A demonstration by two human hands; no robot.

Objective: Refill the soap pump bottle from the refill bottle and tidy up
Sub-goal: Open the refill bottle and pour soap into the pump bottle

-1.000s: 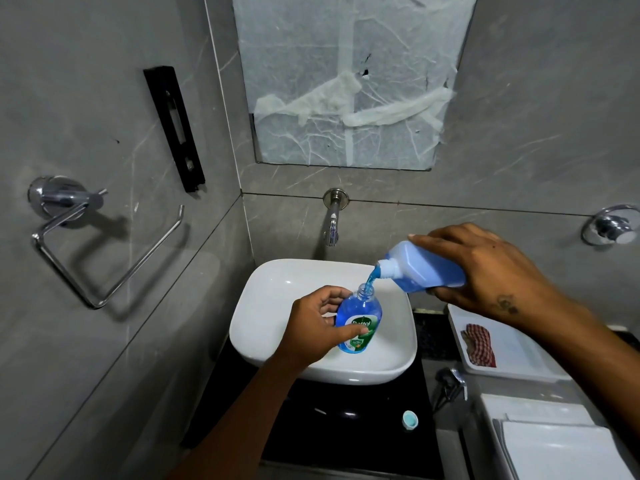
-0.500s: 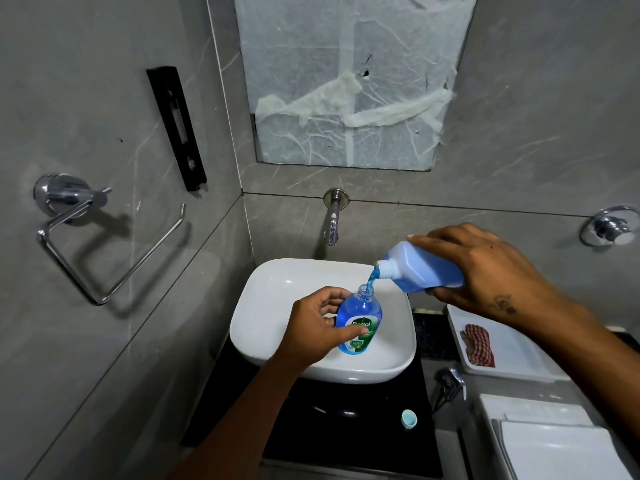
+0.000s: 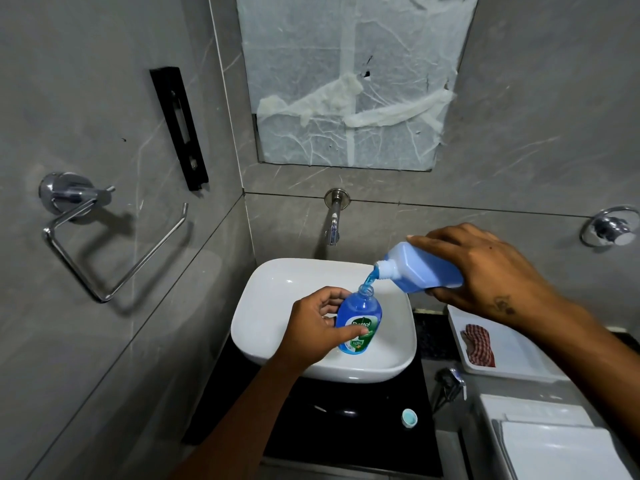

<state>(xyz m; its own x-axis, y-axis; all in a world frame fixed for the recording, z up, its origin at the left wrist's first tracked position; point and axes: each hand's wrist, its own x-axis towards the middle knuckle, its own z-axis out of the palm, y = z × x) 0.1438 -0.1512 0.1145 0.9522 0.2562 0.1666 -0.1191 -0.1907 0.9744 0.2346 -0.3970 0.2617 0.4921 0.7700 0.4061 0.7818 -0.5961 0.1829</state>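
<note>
- Left hand [image 3: 317,327]: frame centre, wrapped around the pump bottle [image 3: 360,318], held upright over the basin [image 3: 277,306], neck open.
- Right hand [image 3: 485,271]: centre right, gripping the refill bottle [image 3: 419,268], tipped mouth-down to the left; blue soap streams into the pump bottle's neck.
- Cap [image 3: 409,418]: lower centre, on the black desk [image 3: 346,427].
- Tray [image 3: 519,355]: right, holds a checked cloth [image 3: 479,344].

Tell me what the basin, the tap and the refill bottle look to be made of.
Basin: likely glazed ceramic, glossy white with sharp highlights. Tap: polished metal, probably chromed or steel, mirror-like sheen. Refill bottle: translucent plastic, matte; the blue soap shows through its wall.
</note>
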